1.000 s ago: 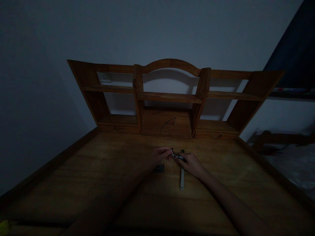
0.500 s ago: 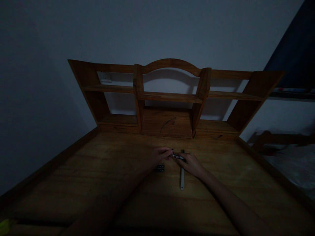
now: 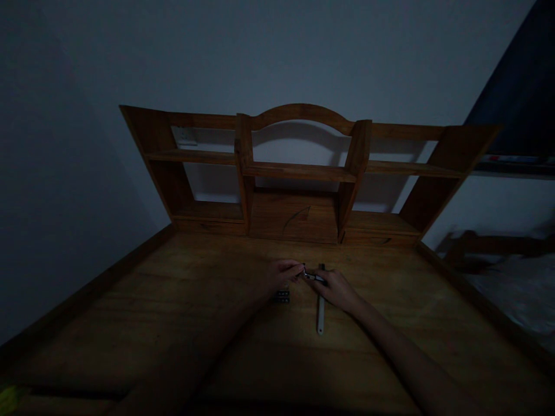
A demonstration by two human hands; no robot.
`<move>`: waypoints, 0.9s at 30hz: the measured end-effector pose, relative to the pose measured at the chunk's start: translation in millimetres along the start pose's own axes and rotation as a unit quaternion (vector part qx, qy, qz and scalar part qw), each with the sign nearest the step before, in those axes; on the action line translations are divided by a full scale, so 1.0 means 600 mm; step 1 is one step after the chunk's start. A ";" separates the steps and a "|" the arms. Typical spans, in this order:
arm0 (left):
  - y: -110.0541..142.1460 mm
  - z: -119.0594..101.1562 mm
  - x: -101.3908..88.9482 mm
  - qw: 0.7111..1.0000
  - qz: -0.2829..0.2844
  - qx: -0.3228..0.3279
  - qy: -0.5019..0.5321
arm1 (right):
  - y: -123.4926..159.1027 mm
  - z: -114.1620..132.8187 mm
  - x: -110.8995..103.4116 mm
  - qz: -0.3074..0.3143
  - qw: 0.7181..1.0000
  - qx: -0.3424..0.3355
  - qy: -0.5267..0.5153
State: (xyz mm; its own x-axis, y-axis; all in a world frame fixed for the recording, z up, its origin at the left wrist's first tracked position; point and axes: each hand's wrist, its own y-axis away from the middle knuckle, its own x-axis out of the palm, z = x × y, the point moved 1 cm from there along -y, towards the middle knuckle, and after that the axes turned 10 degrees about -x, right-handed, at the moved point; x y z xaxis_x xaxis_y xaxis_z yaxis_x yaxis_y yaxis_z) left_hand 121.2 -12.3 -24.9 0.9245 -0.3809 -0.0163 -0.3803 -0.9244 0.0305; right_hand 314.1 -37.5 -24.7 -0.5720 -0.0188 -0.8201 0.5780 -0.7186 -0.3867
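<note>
Over the middle of the wooden desk my left hand (image 3: 284, 273) is closed, thumb and fingers pinching a tiny dark piece (image 3: 304, 265). My right hand (image 3: 337, 289) wraps round a small shiny metal tool (image 3: 314, 277) with light and dark parts. The tool's tip meets the tiny piece at my left fingertips; its exact kind is too dark to tell. Beneath my right hand lies a slim brush-like object (image 3: 321, 315) with a pale handle, a hole at its near end and a dark far end. Small black pieces with pale dots (image 3: 282, 297) lie beside my left wrist.
A wooden shelf unit (image 3: 299, 170) stands along the back of the desk (image 3: 277, 364), against the wall. Raised wooden edges (image 3: 477, 303) run along the desk's sides. Something yellow (image 3: 8, 398) shows at the lower left corner. The room is dim.
Almost nothing differs. Both hands keep their places and grips, with at most a slight shift of the metal tool between them.
</note>
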 end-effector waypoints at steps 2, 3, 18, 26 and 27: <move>0.000 0.000 0.000 1.000 -0.004 0.000 0.000 | 0.000 0.000 0.000 -0.003 1.000 -0.002 -0.005; 0.000 0.001 0.000 1.000 -0.005 0.002 0.001 | 0.000 0.000 0.000 -0.004 1.000 -0.001 -0.006; 0.013 -0.012 -0.007 1.000 -0.018 0.002 0.001 | 0.001 0.003 0.002 -0.003 1.000 0.013 0.010; -0.005 0.002 -0.005 0.995 -0.067 0.074 -0.026 | 0.001 0.005 0.004 -0.014 0.999 0.004 0.047; -0.004 0.000 -0.006 0.994 -0.081 0.071 -0.030 | 0.002 0.006 0.003 -0.018 0.999 0.005 0.047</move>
State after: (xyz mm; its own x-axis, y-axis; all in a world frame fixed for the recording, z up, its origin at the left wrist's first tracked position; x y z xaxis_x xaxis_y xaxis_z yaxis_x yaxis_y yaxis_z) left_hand 118.9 -9.0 -24.7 0.9721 -0.2241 -0.0695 -0.2311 -0.9657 -0.1181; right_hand 311.3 -40.9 -25.0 -0.5338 0.0724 -0.8425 0.5520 -0.7250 -0.4120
